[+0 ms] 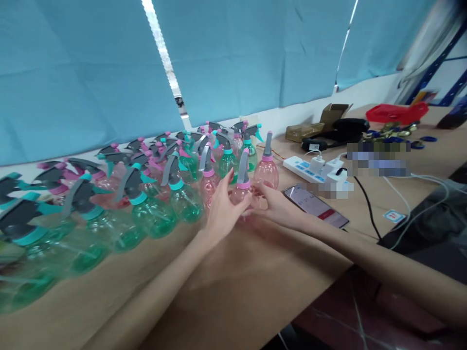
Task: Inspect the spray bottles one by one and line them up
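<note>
A pink spray bottle with a pink collar and grey trigger head stands upright between my two hands. My left hand wraps its left side, with the index finger raised. From the right, my right hand closes its fingers round the lower body. Close behind are another pink spray bottle on the right and a pink one on the left. Green spray bottles with turquoise collars line up to the left. My fingers and the held bottle partly hide those behind.
Many more spray bottles crowd the table's back left. On the right lie a phone, a white power strip with plugs and cables, a cardboard box, a black case and a red tray. A blue curtain hangs behind.
</note>
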### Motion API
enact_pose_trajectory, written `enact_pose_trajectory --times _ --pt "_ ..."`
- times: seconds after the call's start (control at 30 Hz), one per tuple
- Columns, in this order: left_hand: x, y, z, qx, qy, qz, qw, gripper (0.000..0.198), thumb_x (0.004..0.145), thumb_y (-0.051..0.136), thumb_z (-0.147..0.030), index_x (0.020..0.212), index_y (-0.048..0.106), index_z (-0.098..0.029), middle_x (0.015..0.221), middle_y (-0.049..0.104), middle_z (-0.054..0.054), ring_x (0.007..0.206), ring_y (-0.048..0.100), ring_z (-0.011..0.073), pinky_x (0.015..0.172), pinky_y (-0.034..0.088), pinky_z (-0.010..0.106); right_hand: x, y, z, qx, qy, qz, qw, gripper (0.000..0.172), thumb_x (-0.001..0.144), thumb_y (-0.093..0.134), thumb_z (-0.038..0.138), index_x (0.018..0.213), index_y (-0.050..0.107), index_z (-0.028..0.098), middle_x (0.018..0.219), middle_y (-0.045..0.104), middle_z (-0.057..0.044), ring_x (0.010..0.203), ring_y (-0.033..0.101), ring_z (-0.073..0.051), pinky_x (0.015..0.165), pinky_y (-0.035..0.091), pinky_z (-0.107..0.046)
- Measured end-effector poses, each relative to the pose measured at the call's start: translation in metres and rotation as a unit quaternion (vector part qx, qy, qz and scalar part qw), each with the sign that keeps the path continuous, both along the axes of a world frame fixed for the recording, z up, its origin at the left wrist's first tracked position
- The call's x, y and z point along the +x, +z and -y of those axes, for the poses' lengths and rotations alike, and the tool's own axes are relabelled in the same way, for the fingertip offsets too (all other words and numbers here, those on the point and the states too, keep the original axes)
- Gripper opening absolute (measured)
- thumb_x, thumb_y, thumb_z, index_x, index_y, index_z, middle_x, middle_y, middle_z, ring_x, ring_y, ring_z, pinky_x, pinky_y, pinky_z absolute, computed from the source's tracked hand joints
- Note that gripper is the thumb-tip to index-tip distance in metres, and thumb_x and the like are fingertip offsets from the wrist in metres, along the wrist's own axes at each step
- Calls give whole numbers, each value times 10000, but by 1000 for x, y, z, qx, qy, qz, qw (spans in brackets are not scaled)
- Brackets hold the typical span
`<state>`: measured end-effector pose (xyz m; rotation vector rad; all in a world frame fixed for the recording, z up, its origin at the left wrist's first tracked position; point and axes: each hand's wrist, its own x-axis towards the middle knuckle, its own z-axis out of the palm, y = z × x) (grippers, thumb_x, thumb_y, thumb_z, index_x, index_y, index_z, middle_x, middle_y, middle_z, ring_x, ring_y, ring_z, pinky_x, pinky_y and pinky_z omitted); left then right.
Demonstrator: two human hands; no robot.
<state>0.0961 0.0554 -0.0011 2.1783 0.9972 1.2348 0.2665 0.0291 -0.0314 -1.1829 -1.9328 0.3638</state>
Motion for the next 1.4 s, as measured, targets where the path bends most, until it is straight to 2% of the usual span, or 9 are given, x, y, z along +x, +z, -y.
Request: enact_pose_trajectory --times 0.2,0.4,0.63,0.8,0.93,1.07,1.2,1.3,1.4 --pt "-35 -32 26 -17 13 -73 997 476 868 550 -222 1326 422 -230 1343 514 94 1165 551 241 975 467 453 5 1 -23 7 -98 65 993 615 745 712 417 1229 478 119 1141 633 -204 1048 610 -365 856 477 -527" --pt "-47 -51 30 -26 -12 -171 985 445 861 505 -165 1295 446 -243 1306 541 79 1215 516 244 1022 422 466 4 14 -43 30 -103 78 991 654 727 732 287 1275 428 98 1197 584 -212 1092 579 -345 895 466 -484" --pt "-37 -51 27 -30 -41 -205 977 399 852 491 -146 1245 498 -211 1302 547 92 1216 517 242 1044 404 455 -3 23 -58 37 -114 139 983 598 745 735 271 1243 454 95 1157 604 -212 1084 575 -354 845 485 -478" --pt "-38 -53 26 -35 -44 -203 978 396 851 501 -142 1241 500 -209 1298 548 92 1207 522 241 1036 412 453 -9 25 -62 21 -119 153 981 684 708 774 205 1271 437 11 1164 600 -250 1093 576 -356 870 479 -454" --pt "-39 -53 25 -44 -40 -200 978 391 845 510 -132 1229 511 -207 1287 555 88 1196 530 238 1030 416 443 -6 25 -57 29 -114 146 982 772 676 803 227 1320 419 42 1221 578 -244 1145 552 -356 930 458 -468" --pt "-36 -51 22 -44 -42 -179 982 369 847 507 -118 1204 521 -214 1257 573 77 1173 543 229 1016 425 437 15 29 -35 60 -83 89 991 546 791 691 273 1288 498 154 1232 603 -161 1078 603 -299 866 508 -465" --pt "-24 -49 17 -48 -56 -137 988 343 841 507 -94 1158 542 -221 1202 604 60 1120 573 219 972 457 422 49 35 -15 69 -145 16 987 242 866 595 357 1028 669 193 1024 707 -88 822 669 -222 691 554 -365" --pt "-9 -47 14 -44 -62 -118 990 309 848 504 -101 1129 554 -218 1175 611 60 1098 585 223 964 460 430 69 37 -20 62 -228 -13 971 346 813 639 463 1006 678 179 978 719 -103 840 675 -260 692 549 -399" --pt "5 -44 13 -38 -68 -102 992 289 846 508 -101 1110 559 -209 1154 612 64 1087 589 226 965 459 436 76 36 -39 36 -242 -71 967 457 787 661 478 1092 652 138 1083 696 -156 931 671 -292 766 544 -439"
